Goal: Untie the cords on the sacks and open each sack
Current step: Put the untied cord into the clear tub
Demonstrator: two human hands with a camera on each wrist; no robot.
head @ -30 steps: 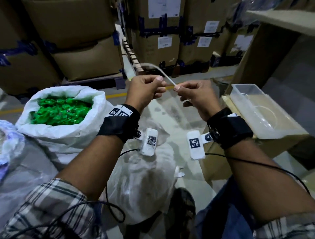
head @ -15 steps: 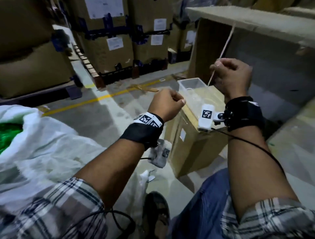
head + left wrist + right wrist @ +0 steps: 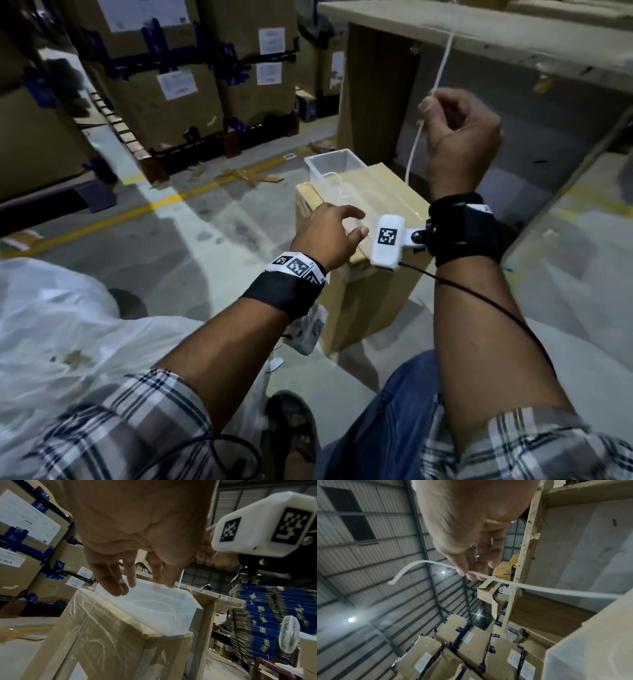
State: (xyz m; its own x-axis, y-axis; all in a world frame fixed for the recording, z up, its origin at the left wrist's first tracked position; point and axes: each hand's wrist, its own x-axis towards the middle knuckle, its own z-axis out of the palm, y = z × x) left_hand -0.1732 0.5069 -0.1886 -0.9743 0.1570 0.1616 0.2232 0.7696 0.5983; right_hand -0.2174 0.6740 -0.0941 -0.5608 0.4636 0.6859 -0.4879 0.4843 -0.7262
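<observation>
My right hand (image 3: 459,137) pinches the white cord (image 3: 414,147), hanging lengthwise toward the clear tub (image 3: 356,164) at seven o'clock; my nearer left hand (image 3: 329,236) hovers slack-fingered, empty.

Head: high, looking down. Left wrist: low, close, facing the clear tub (image 3: 150,609), shared with head (image 3: 334,164). Right wrist: tilted ceilingward.

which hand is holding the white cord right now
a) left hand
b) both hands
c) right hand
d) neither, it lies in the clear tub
c: the right hand is raised and pinches the white cord between thumb and fingers, while the left hand reaches with loose fingers toward the clear plastic tub and holds nothing.
</observation>
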